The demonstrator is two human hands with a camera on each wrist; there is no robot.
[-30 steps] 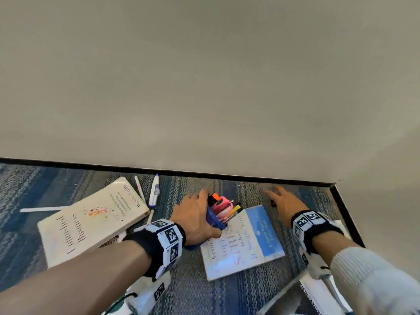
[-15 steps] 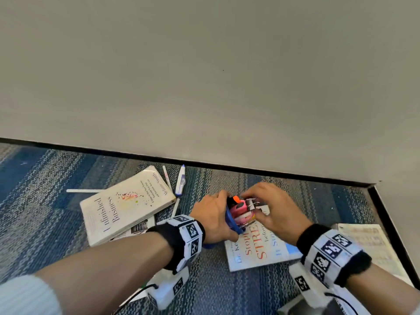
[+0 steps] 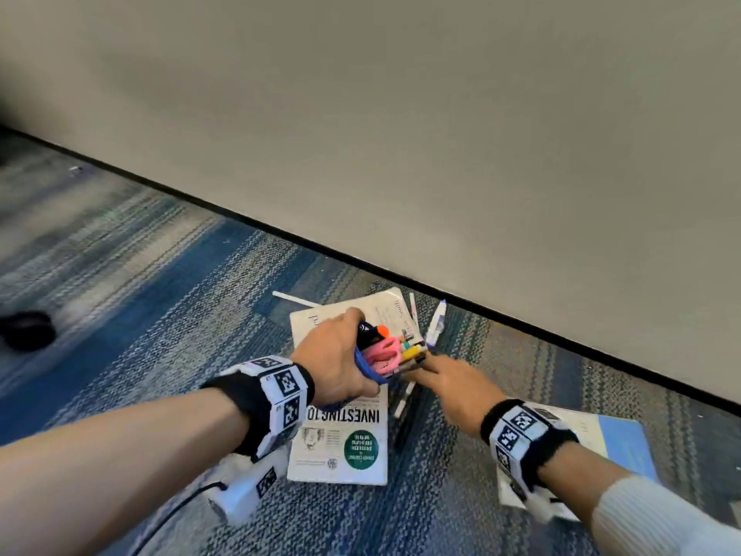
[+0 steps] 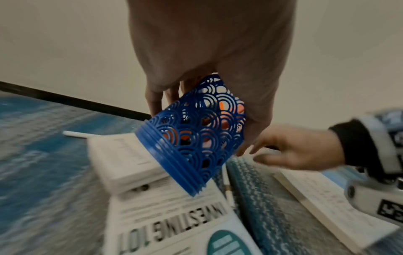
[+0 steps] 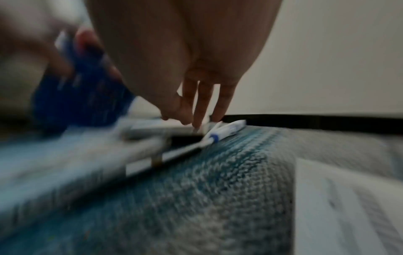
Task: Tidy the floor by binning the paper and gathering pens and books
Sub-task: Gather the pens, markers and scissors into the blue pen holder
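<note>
My left hand [image 3: 341, 355] grips a blue lattice pen holder [image 3: 371, 371], tilted and full of coloured pens [image 3: 391, 349], above two stacked books. The left wrist view shows the holder [image 4: 196, 138] hanging just over a white book [image 4: 122, 160] that lies on the "Investing 101" book [image 3: 341, 443]. My right hand [image 3: 445, 381] reaches down beside the holder with straight fingers [image 5: 199, 110] and holds nothing. Its fingertips are at the white book's edge, close to a blue-and-white pen [image 5: 226, 129] on the carpet. More pens [image 3: 403, 403] lie by the books.
A blue-and-white book [image 3: 617, 439] lies on the carpet under my right wrist. A white pen [image 3: 292, 298] and two others [image 3: 437, 323] lie near the black baseboard [image 3: 521, 323] of the wall. A dark round object [image 3: 26, 329] sits far left.
Both hands have shifted left from the blue-and-white book to the stacked books. My right hand has left the holder's mouth and dropped toward the floor, fingers straightened.
</note>
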